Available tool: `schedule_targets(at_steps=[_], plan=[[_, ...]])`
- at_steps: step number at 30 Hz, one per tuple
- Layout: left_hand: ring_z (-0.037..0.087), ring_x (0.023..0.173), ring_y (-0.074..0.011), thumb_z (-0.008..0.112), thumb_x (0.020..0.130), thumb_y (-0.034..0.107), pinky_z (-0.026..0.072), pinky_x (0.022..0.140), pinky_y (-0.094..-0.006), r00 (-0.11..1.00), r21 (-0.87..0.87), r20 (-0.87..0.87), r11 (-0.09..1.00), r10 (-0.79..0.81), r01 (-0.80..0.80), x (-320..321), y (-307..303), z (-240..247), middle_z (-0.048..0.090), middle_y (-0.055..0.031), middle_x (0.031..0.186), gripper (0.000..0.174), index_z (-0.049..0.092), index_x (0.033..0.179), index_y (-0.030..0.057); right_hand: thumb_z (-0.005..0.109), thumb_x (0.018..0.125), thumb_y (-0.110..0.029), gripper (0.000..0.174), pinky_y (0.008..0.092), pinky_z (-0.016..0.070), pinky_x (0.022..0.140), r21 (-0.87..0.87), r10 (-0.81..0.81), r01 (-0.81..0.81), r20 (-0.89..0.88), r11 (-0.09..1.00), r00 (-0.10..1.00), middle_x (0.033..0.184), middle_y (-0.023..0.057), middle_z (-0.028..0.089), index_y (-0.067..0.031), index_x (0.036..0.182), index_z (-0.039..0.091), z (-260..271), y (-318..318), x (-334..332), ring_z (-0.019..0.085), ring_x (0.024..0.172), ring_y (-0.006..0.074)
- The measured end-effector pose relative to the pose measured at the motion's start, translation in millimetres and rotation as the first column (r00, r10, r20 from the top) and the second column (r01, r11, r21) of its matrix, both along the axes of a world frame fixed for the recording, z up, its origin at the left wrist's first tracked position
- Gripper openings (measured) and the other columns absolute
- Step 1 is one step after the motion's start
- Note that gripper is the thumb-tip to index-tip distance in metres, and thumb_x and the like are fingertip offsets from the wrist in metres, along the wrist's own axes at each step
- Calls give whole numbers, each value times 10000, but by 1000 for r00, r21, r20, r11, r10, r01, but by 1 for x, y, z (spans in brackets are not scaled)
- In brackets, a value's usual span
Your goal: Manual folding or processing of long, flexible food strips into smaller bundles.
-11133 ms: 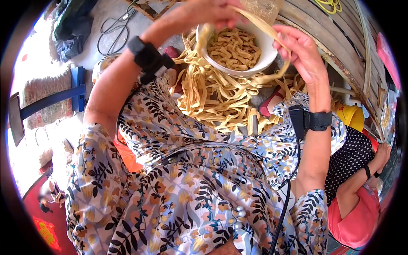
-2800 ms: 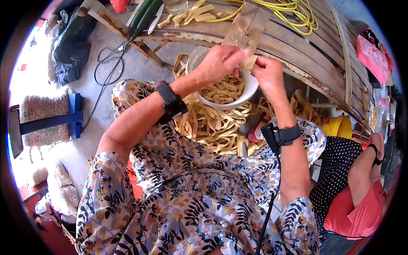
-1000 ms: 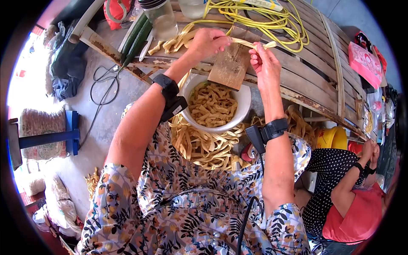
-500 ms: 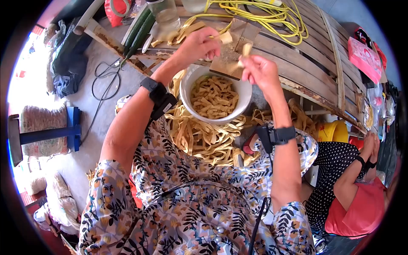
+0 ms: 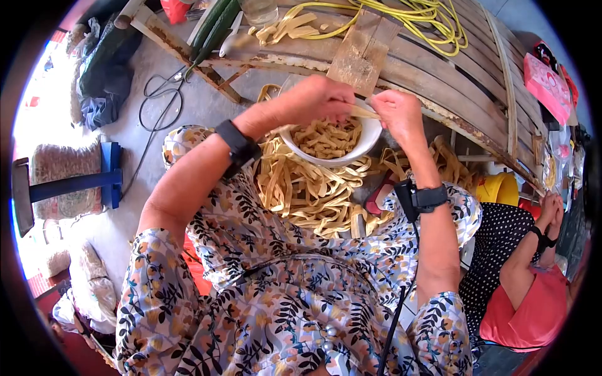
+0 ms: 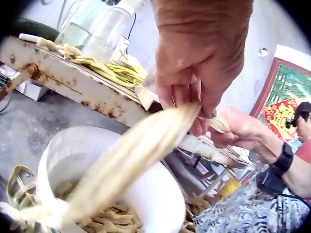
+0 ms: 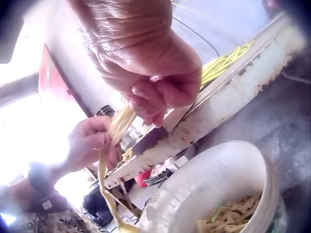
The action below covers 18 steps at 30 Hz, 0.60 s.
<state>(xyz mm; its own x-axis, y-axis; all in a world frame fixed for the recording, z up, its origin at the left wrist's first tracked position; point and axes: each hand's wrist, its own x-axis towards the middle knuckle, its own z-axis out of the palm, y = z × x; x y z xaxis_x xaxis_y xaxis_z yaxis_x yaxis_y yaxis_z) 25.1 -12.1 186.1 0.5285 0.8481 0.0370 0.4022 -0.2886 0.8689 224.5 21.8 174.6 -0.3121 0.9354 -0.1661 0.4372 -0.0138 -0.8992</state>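
Left wrist: long, flat, pale-yellow strip; left fingers, right fingers curled, pinching it.

- My head camera looks forward and down from up high; the person's flowery clothes sit at 6 o'clock, the white tub near 1.
- My left wrist camera is very close to the left hand, at 1 o'clock, and peeks past it, tilted, with the tub at 7.
- My right wrist camera is close to the right hand, at 12, tub at 5.
- All three share the tub and both hands.
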Motion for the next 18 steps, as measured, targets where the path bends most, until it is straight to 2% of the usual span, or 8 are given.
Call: schedule_targets(at_steps=[2,4,5,8,9,12,16,18], plan=[[577,684,-90,545,829,88,473,646,-237,998,-52,-65,999,-11,8,-10,5,4,609,-39,735,121,581,914,10,640,749,-131,133,198,326,395,-125,165,-167,-29,978,986,557,15,579,2,749,644,3,-4,1,434,412,49],[572,716,-85,542,833,90,470,664,-234,998,-38,-57,999,-40,38,-16,10,4,605,-55,756,148,582,956,16,644,765,-143,157,190,302,388,-363,399,-432,-165,826,902,573,6,582,9,803,642,15,-14,1,401,402,38],[561,747,-79,522,852,120,466,686,-237,992,52,-57,992,-110,113,-15,12,5,606,-44,784,192,572,997,5,622,801,-204,247,179,269,394,-375,333,-513,-448,772,830,526,-46,514,13,920,621,16,-22,-3,343,397,22],[563,776,-90,486,884,166,460,712,-247,963,-95,265,993,-36,63,-3,1,18,604,-20,802,226,563,1007,-7,581,832,-283,347,168,257,409,-279,223,-556,-709,783,669,496,-76,430,11,1016,590,34,-15,1,314,402,11],[563,691,-89,457,907,214,465,653,-229,900,-299,433,950,52,89,4,3,10,617,-30,791,266,563,977,-19,537,858,-317,354,167,253,406,-204,241,-592,-774,780,585,508,-84,394,-10,1023,597,46,-13,4,319,407,1],[516,592,-62,435,918,213,448,577,-197,862,-484,438,875,255,-13,11,6,11,579,-34,733,260,564,958,-10,519,870,-319,342,161,242,404,-64,286,-432,-660,900,695,550,-67,443,-26,1026,602,58,-11,8,331,415,-4],[389,463,-18,476,893,286,372,439,-148,573,-598,790,481,218,641,20,2,-15,518,-10,669,329,544,965,-27,596,824,-179,272,152,377,445,86,307,-300,-418,950,855,710,-1,600,4,1026,598,48,-14,-2,480,484,23],[369,414,-8,546,800,407,329,384,-130,561,-556,813,490,152,672,31,-5,-19,517,-34,693,486,492,993,-35,608,803,-105,231,175,436,467,2,323,-336,-278,942,904,768,41,633,-23,1018,612,52,-19,-2,537,527,58]])
